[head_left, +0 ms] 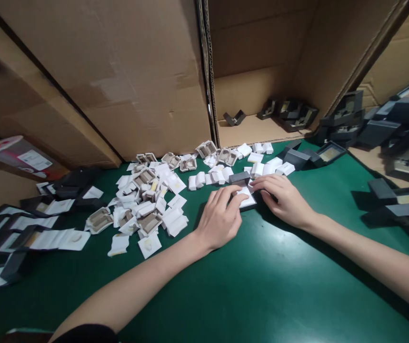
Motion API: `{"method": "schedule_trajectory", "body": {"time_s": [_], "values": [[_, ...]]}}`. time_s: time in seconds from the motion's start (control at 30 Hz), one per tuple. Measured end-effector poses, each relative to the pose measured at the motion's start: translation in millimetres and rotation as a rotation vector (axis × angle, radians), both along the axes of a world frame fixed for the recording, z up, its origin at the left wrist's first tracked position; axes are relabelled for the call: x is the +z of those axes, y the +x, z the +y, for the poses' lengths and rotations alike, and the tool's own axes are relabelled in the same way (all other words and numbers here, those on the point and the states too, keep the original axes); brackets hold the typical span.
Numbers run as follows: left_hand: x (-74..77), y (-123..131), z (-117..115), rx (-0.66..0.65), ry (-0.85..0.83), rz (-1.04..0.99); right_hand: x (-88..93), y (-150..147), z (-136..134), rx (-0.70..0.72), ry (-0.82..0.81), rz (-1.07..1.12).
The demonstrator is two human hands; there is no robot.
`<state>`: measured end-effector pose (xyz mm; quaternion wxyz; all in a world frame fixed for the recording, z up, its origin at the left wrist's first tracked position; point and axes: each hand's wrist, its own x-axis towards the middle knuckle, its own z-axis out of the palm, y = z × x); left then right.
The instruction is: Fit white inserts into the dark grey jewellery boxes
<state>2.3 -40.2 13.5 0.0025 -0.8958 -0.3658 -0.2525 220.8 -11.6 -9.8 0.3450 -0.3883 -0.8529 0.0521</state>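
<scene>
A small black hinged box (240, 178) stands open on the green table, a white insert (246, 191) inside it. My left hand (220, 215) grips the box's left side, thumb and fingers bent around its edge. On the right side, my right hand (283, 199) has its fingertips at the insert and the box's rim, the fingers bent close together. Folded white inserts (216, 176) lie just behind the box. Left of my left hand spreads a pile of white cards and grey-brown trays (149, 222).
Black boxes with white inserts (57, 239) line the left side. More open black boxes (379, 131) are heaped at the right. Cardboard cartons (147, 71) stand behind the table, one holding a few black boxes (297, 114). A clear plastic container (22, 155) is at far left.
</scene>
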Motion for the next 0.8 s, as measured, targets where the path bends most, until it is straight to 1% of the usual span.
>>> {"method": "schedule_trajectory", "body": {"time_s": [0.1, 0.23, 0.37, 0.47, 0.53, 0.63, 0.8], "values": [[5.0, -3, 2, 0.014, -0.005, -0.014, -3.5, 0, 2, 0.006, 0.001, -0.044], [16.4, -14, 13, 0.033, 0.009, 0.111, -4.8, 0, 3, 0.005, -0.019, -0.063], [29.4, -33, 32, 0.144, 0.011, 0.166, -4.7, 1, 4, 0.039, -0.042, -0.040], [37.3, -49, 48, 0.232, 0.007, 0.117, -5.1, 2, 5, 0.062, -0.047, -0.016], [39.9, -57, 55, 0.251, -0.027, 0.089, -5.2, 2, 6, 0.071, -0.046, -0.015], [37.1, -63, 62, 0.246, -0.105, 0.093, -5.1, 1, 6, 0.074, -0.050, -0.025], [20.5, -59, 66, 0.279, -0.184, 0.165, -6.1, 1, 6, 0.070, -0.053, -0.044]]}}
